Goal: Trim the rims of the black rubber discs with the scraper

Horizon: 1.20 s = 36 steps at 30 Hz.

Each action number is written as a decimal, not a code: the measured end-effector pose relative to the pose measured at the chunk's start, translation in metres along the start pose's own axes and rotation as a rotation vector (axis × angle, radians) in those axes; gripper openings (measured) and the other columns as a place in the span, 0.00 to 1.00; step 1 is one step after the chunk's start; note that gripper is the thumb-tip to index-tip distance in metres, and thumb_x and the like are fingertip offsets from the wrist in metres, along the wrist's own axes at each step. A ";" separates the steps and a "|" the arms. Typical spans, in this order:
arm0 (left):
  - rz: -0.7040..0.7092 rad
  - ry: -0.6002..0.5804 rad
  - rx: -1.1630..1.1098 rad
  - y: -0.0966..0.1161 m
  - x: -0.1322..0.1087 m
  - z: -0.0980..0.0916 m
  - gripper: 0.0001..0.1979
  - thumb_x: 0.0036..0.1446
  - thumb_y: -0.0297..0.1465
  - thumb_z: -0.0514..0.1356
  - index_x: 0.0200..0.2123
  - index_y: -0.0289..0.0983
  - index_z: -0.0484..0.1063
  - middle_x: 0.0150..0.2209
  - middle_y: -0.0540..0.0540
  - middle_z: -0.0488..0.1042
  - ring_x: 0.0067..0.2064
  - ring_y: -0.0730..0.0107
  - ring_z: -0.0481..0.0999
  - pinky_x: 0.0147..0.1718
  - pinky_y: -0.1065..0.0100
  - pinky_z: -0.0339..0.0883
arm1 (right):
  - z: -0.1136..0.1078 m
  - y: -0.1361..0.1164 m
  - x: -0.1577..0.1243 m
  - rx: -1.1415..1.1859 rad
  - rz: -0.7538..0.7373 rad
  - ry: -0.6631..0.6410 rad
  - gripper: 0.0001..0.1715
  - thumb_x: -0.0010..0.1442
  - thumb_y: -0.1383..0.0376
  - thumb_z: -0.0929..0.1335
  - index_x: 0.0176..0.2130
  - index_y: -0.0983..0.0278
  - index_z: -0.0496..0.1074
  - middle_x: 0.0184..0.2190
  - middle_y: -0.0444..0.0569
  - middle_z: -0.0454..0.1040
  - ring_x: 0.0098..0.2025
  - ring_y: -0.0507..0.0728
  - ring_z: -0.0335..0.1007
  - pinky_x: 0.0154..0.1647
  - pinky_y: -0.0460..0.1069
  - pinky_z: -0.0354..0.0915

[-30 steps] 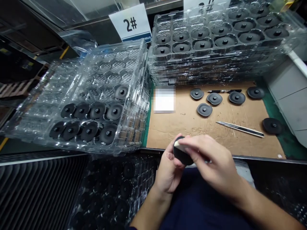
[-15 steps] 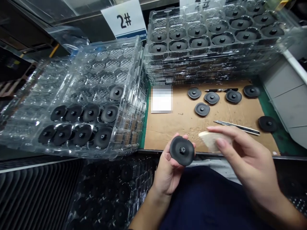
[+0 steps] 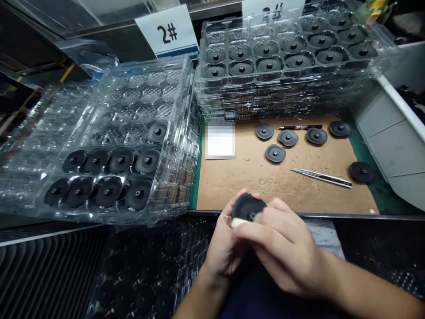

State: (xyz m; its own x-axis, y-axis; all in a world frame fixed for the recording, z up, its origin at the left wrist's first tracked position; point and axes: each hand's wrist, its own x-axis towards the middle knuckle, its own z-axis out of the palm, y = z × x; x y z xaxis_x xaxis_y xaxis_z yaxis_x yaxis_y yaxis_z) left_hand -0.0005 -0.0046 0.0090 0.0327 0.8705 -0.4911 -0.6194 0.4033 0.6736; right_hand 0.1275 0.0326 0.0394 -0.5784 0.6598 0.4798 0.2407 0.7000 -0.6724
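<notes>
My left hand (image 3: 223,250) grips a round black disc (image 3: 246,206) with a small centre hub, held just in front of the bench edge. My right hand (image 3: 282,248) lies over the disc from the right, fingers closed on a small whitish pad (image 3: 239,222) that presses on the disc's lower left face. Most of the disc is hidden behind my right fingers.
A clear blister tray (image 3: 109,146) at left holds several black discs. A stack of filled trays (image 3: 285,66) stands at the back. On the brown cardboard (image 3: 252,181) lie several loose discs (image 3: 275,153), a pen (image 3: 300,127), a knife blade (image 3: 321,177) and a white card (image 3: 219,141). A "2#" sign (image 3: 168,32) stands behind.
My right hand, which had lifted the pad away to the right, has come back down over the disc. The disc is covered again and the pad touches it.
</notes>
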 end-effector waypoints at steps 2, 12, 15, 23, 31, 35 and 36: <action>-0.003 -0.059 -0.122 0.003 0.000 -0.004 0.32 0.35 0.37 0.72 0.48 0.45 0.71 0.47 0.50 0.74 0.48 0.58 0.75 0.49 0.63 0.68 | -0.005 0.006 -0.015 0.043 0.054 -0.051 0.17 0.59 0.75 0.61 0.47 0.67 0.68 0.30 0.48 0.71 0.30 0.53 0.63 0.32 0.50 0.56; -0.047 -0.194 -0.381 -0.003 -0.009 -0.009 0.31 0.38 0.41 0.69 0.50 0.49 0.70 0.55 0.49 0.69 0.55 0.52 0.69 0.54 0.56 0.63 | 0.017 0.083 -0.033 0.107 0.647 0.133 0.17 0.65 0.61 0.59 0.48 0.62 0.70 0.39 0.49 0.74 0.36 0.54 0.69 0.36 0.49 0.66; -0.042 -0.194 -0.422 -0.004 -0.011 -0.010 0.31 0.39 0.42 0.68 0.50 0.49 0.70 0.55 0.49 0.69 0.54 0.52 0.70 0.54 0.55 0.63 | 0.037 0.107 -0.034 0.005 0.626 0.070 0.13 0.60 0.62 0.64 0.42 0.60 0.75 0.38 0.50 0.73 0.41 0.59 0.66 0.45 0.57 0.62; -0.070 -0.240 -0.461 -0.004 -0.008 -0.018 0.29 0.42 0.46 0.65 0.50 0.46 0.70 0.50 0.48 0.73 0.48 0.56 0.75 0.48 0.60 0.68 | 0.043 0.090 -0.062 -0.089 0.601 0.088 0.16 0.60 0.65 0.62 0.47 0.59 0.72 0.47 0.52 0.69 0.51 0.61 0.62 0.52 0.60 0.59; 0.250 -0.125 0.077 -0.009 0.003 -0.026 0.31 0.53 0.43 0.59 0.59 0.46 0.56 0.52 0.42 0.69 0.47 0.56 0.74 0.46 0.59 0.67 | 0.039 0.083 -0.066 0.011 0.618 0.048 0.14 0.61 0.67 0.61 0.43 0.60 0.73 0.43 0.50 0.73 0.48 0.59 0.66 0.51 0.57 0.62; 0.585 0.038 0.551 -0.009 0.003 -0.031 0.44 0.42 0.21 0.68 0.60 0.44 0.51 0.52 0.41 0.69 0.55 0.57 0.67 0.57 0.56 0.54 | 0.038 0.077 -0.064 0.054 0.635 0.059 0.14 0.60 0.66 0.62 0.43 0.61 0.73 0.43 0.51 0.73 0.49 0.59 0.66 0.51 0.58 0.62; 0.621 0.039 0.590 -0.009 0.003 -0.031 0.44 0.40 0.19 0.68 0.59 0.43 0.52 0.52 0.41 0.69 0.55 0.57 0.67 0.57 0.55 0.53 | 0.037 0.075 -0.063 0.067 0.640 0.066 0.14 0.60 0.66 0.62 0.43 0.61 0.73 0.43 0.51 0.73 0.49 0.59 0.66 0.51 0.58 0.62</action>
State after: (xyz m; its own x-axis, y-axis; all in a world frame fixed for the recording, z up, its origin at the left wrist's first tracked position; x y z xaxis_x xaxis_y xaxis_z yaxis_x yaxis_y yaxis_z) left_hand -0.0192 -0.0144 -0.0161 -0.2107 0.9762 0.0505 -0.0065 -0.0530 0.9986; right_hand 0.1534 0.0335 -0.0618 -0.2867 0.9580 0.0047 0.4714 0.1454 -0.8698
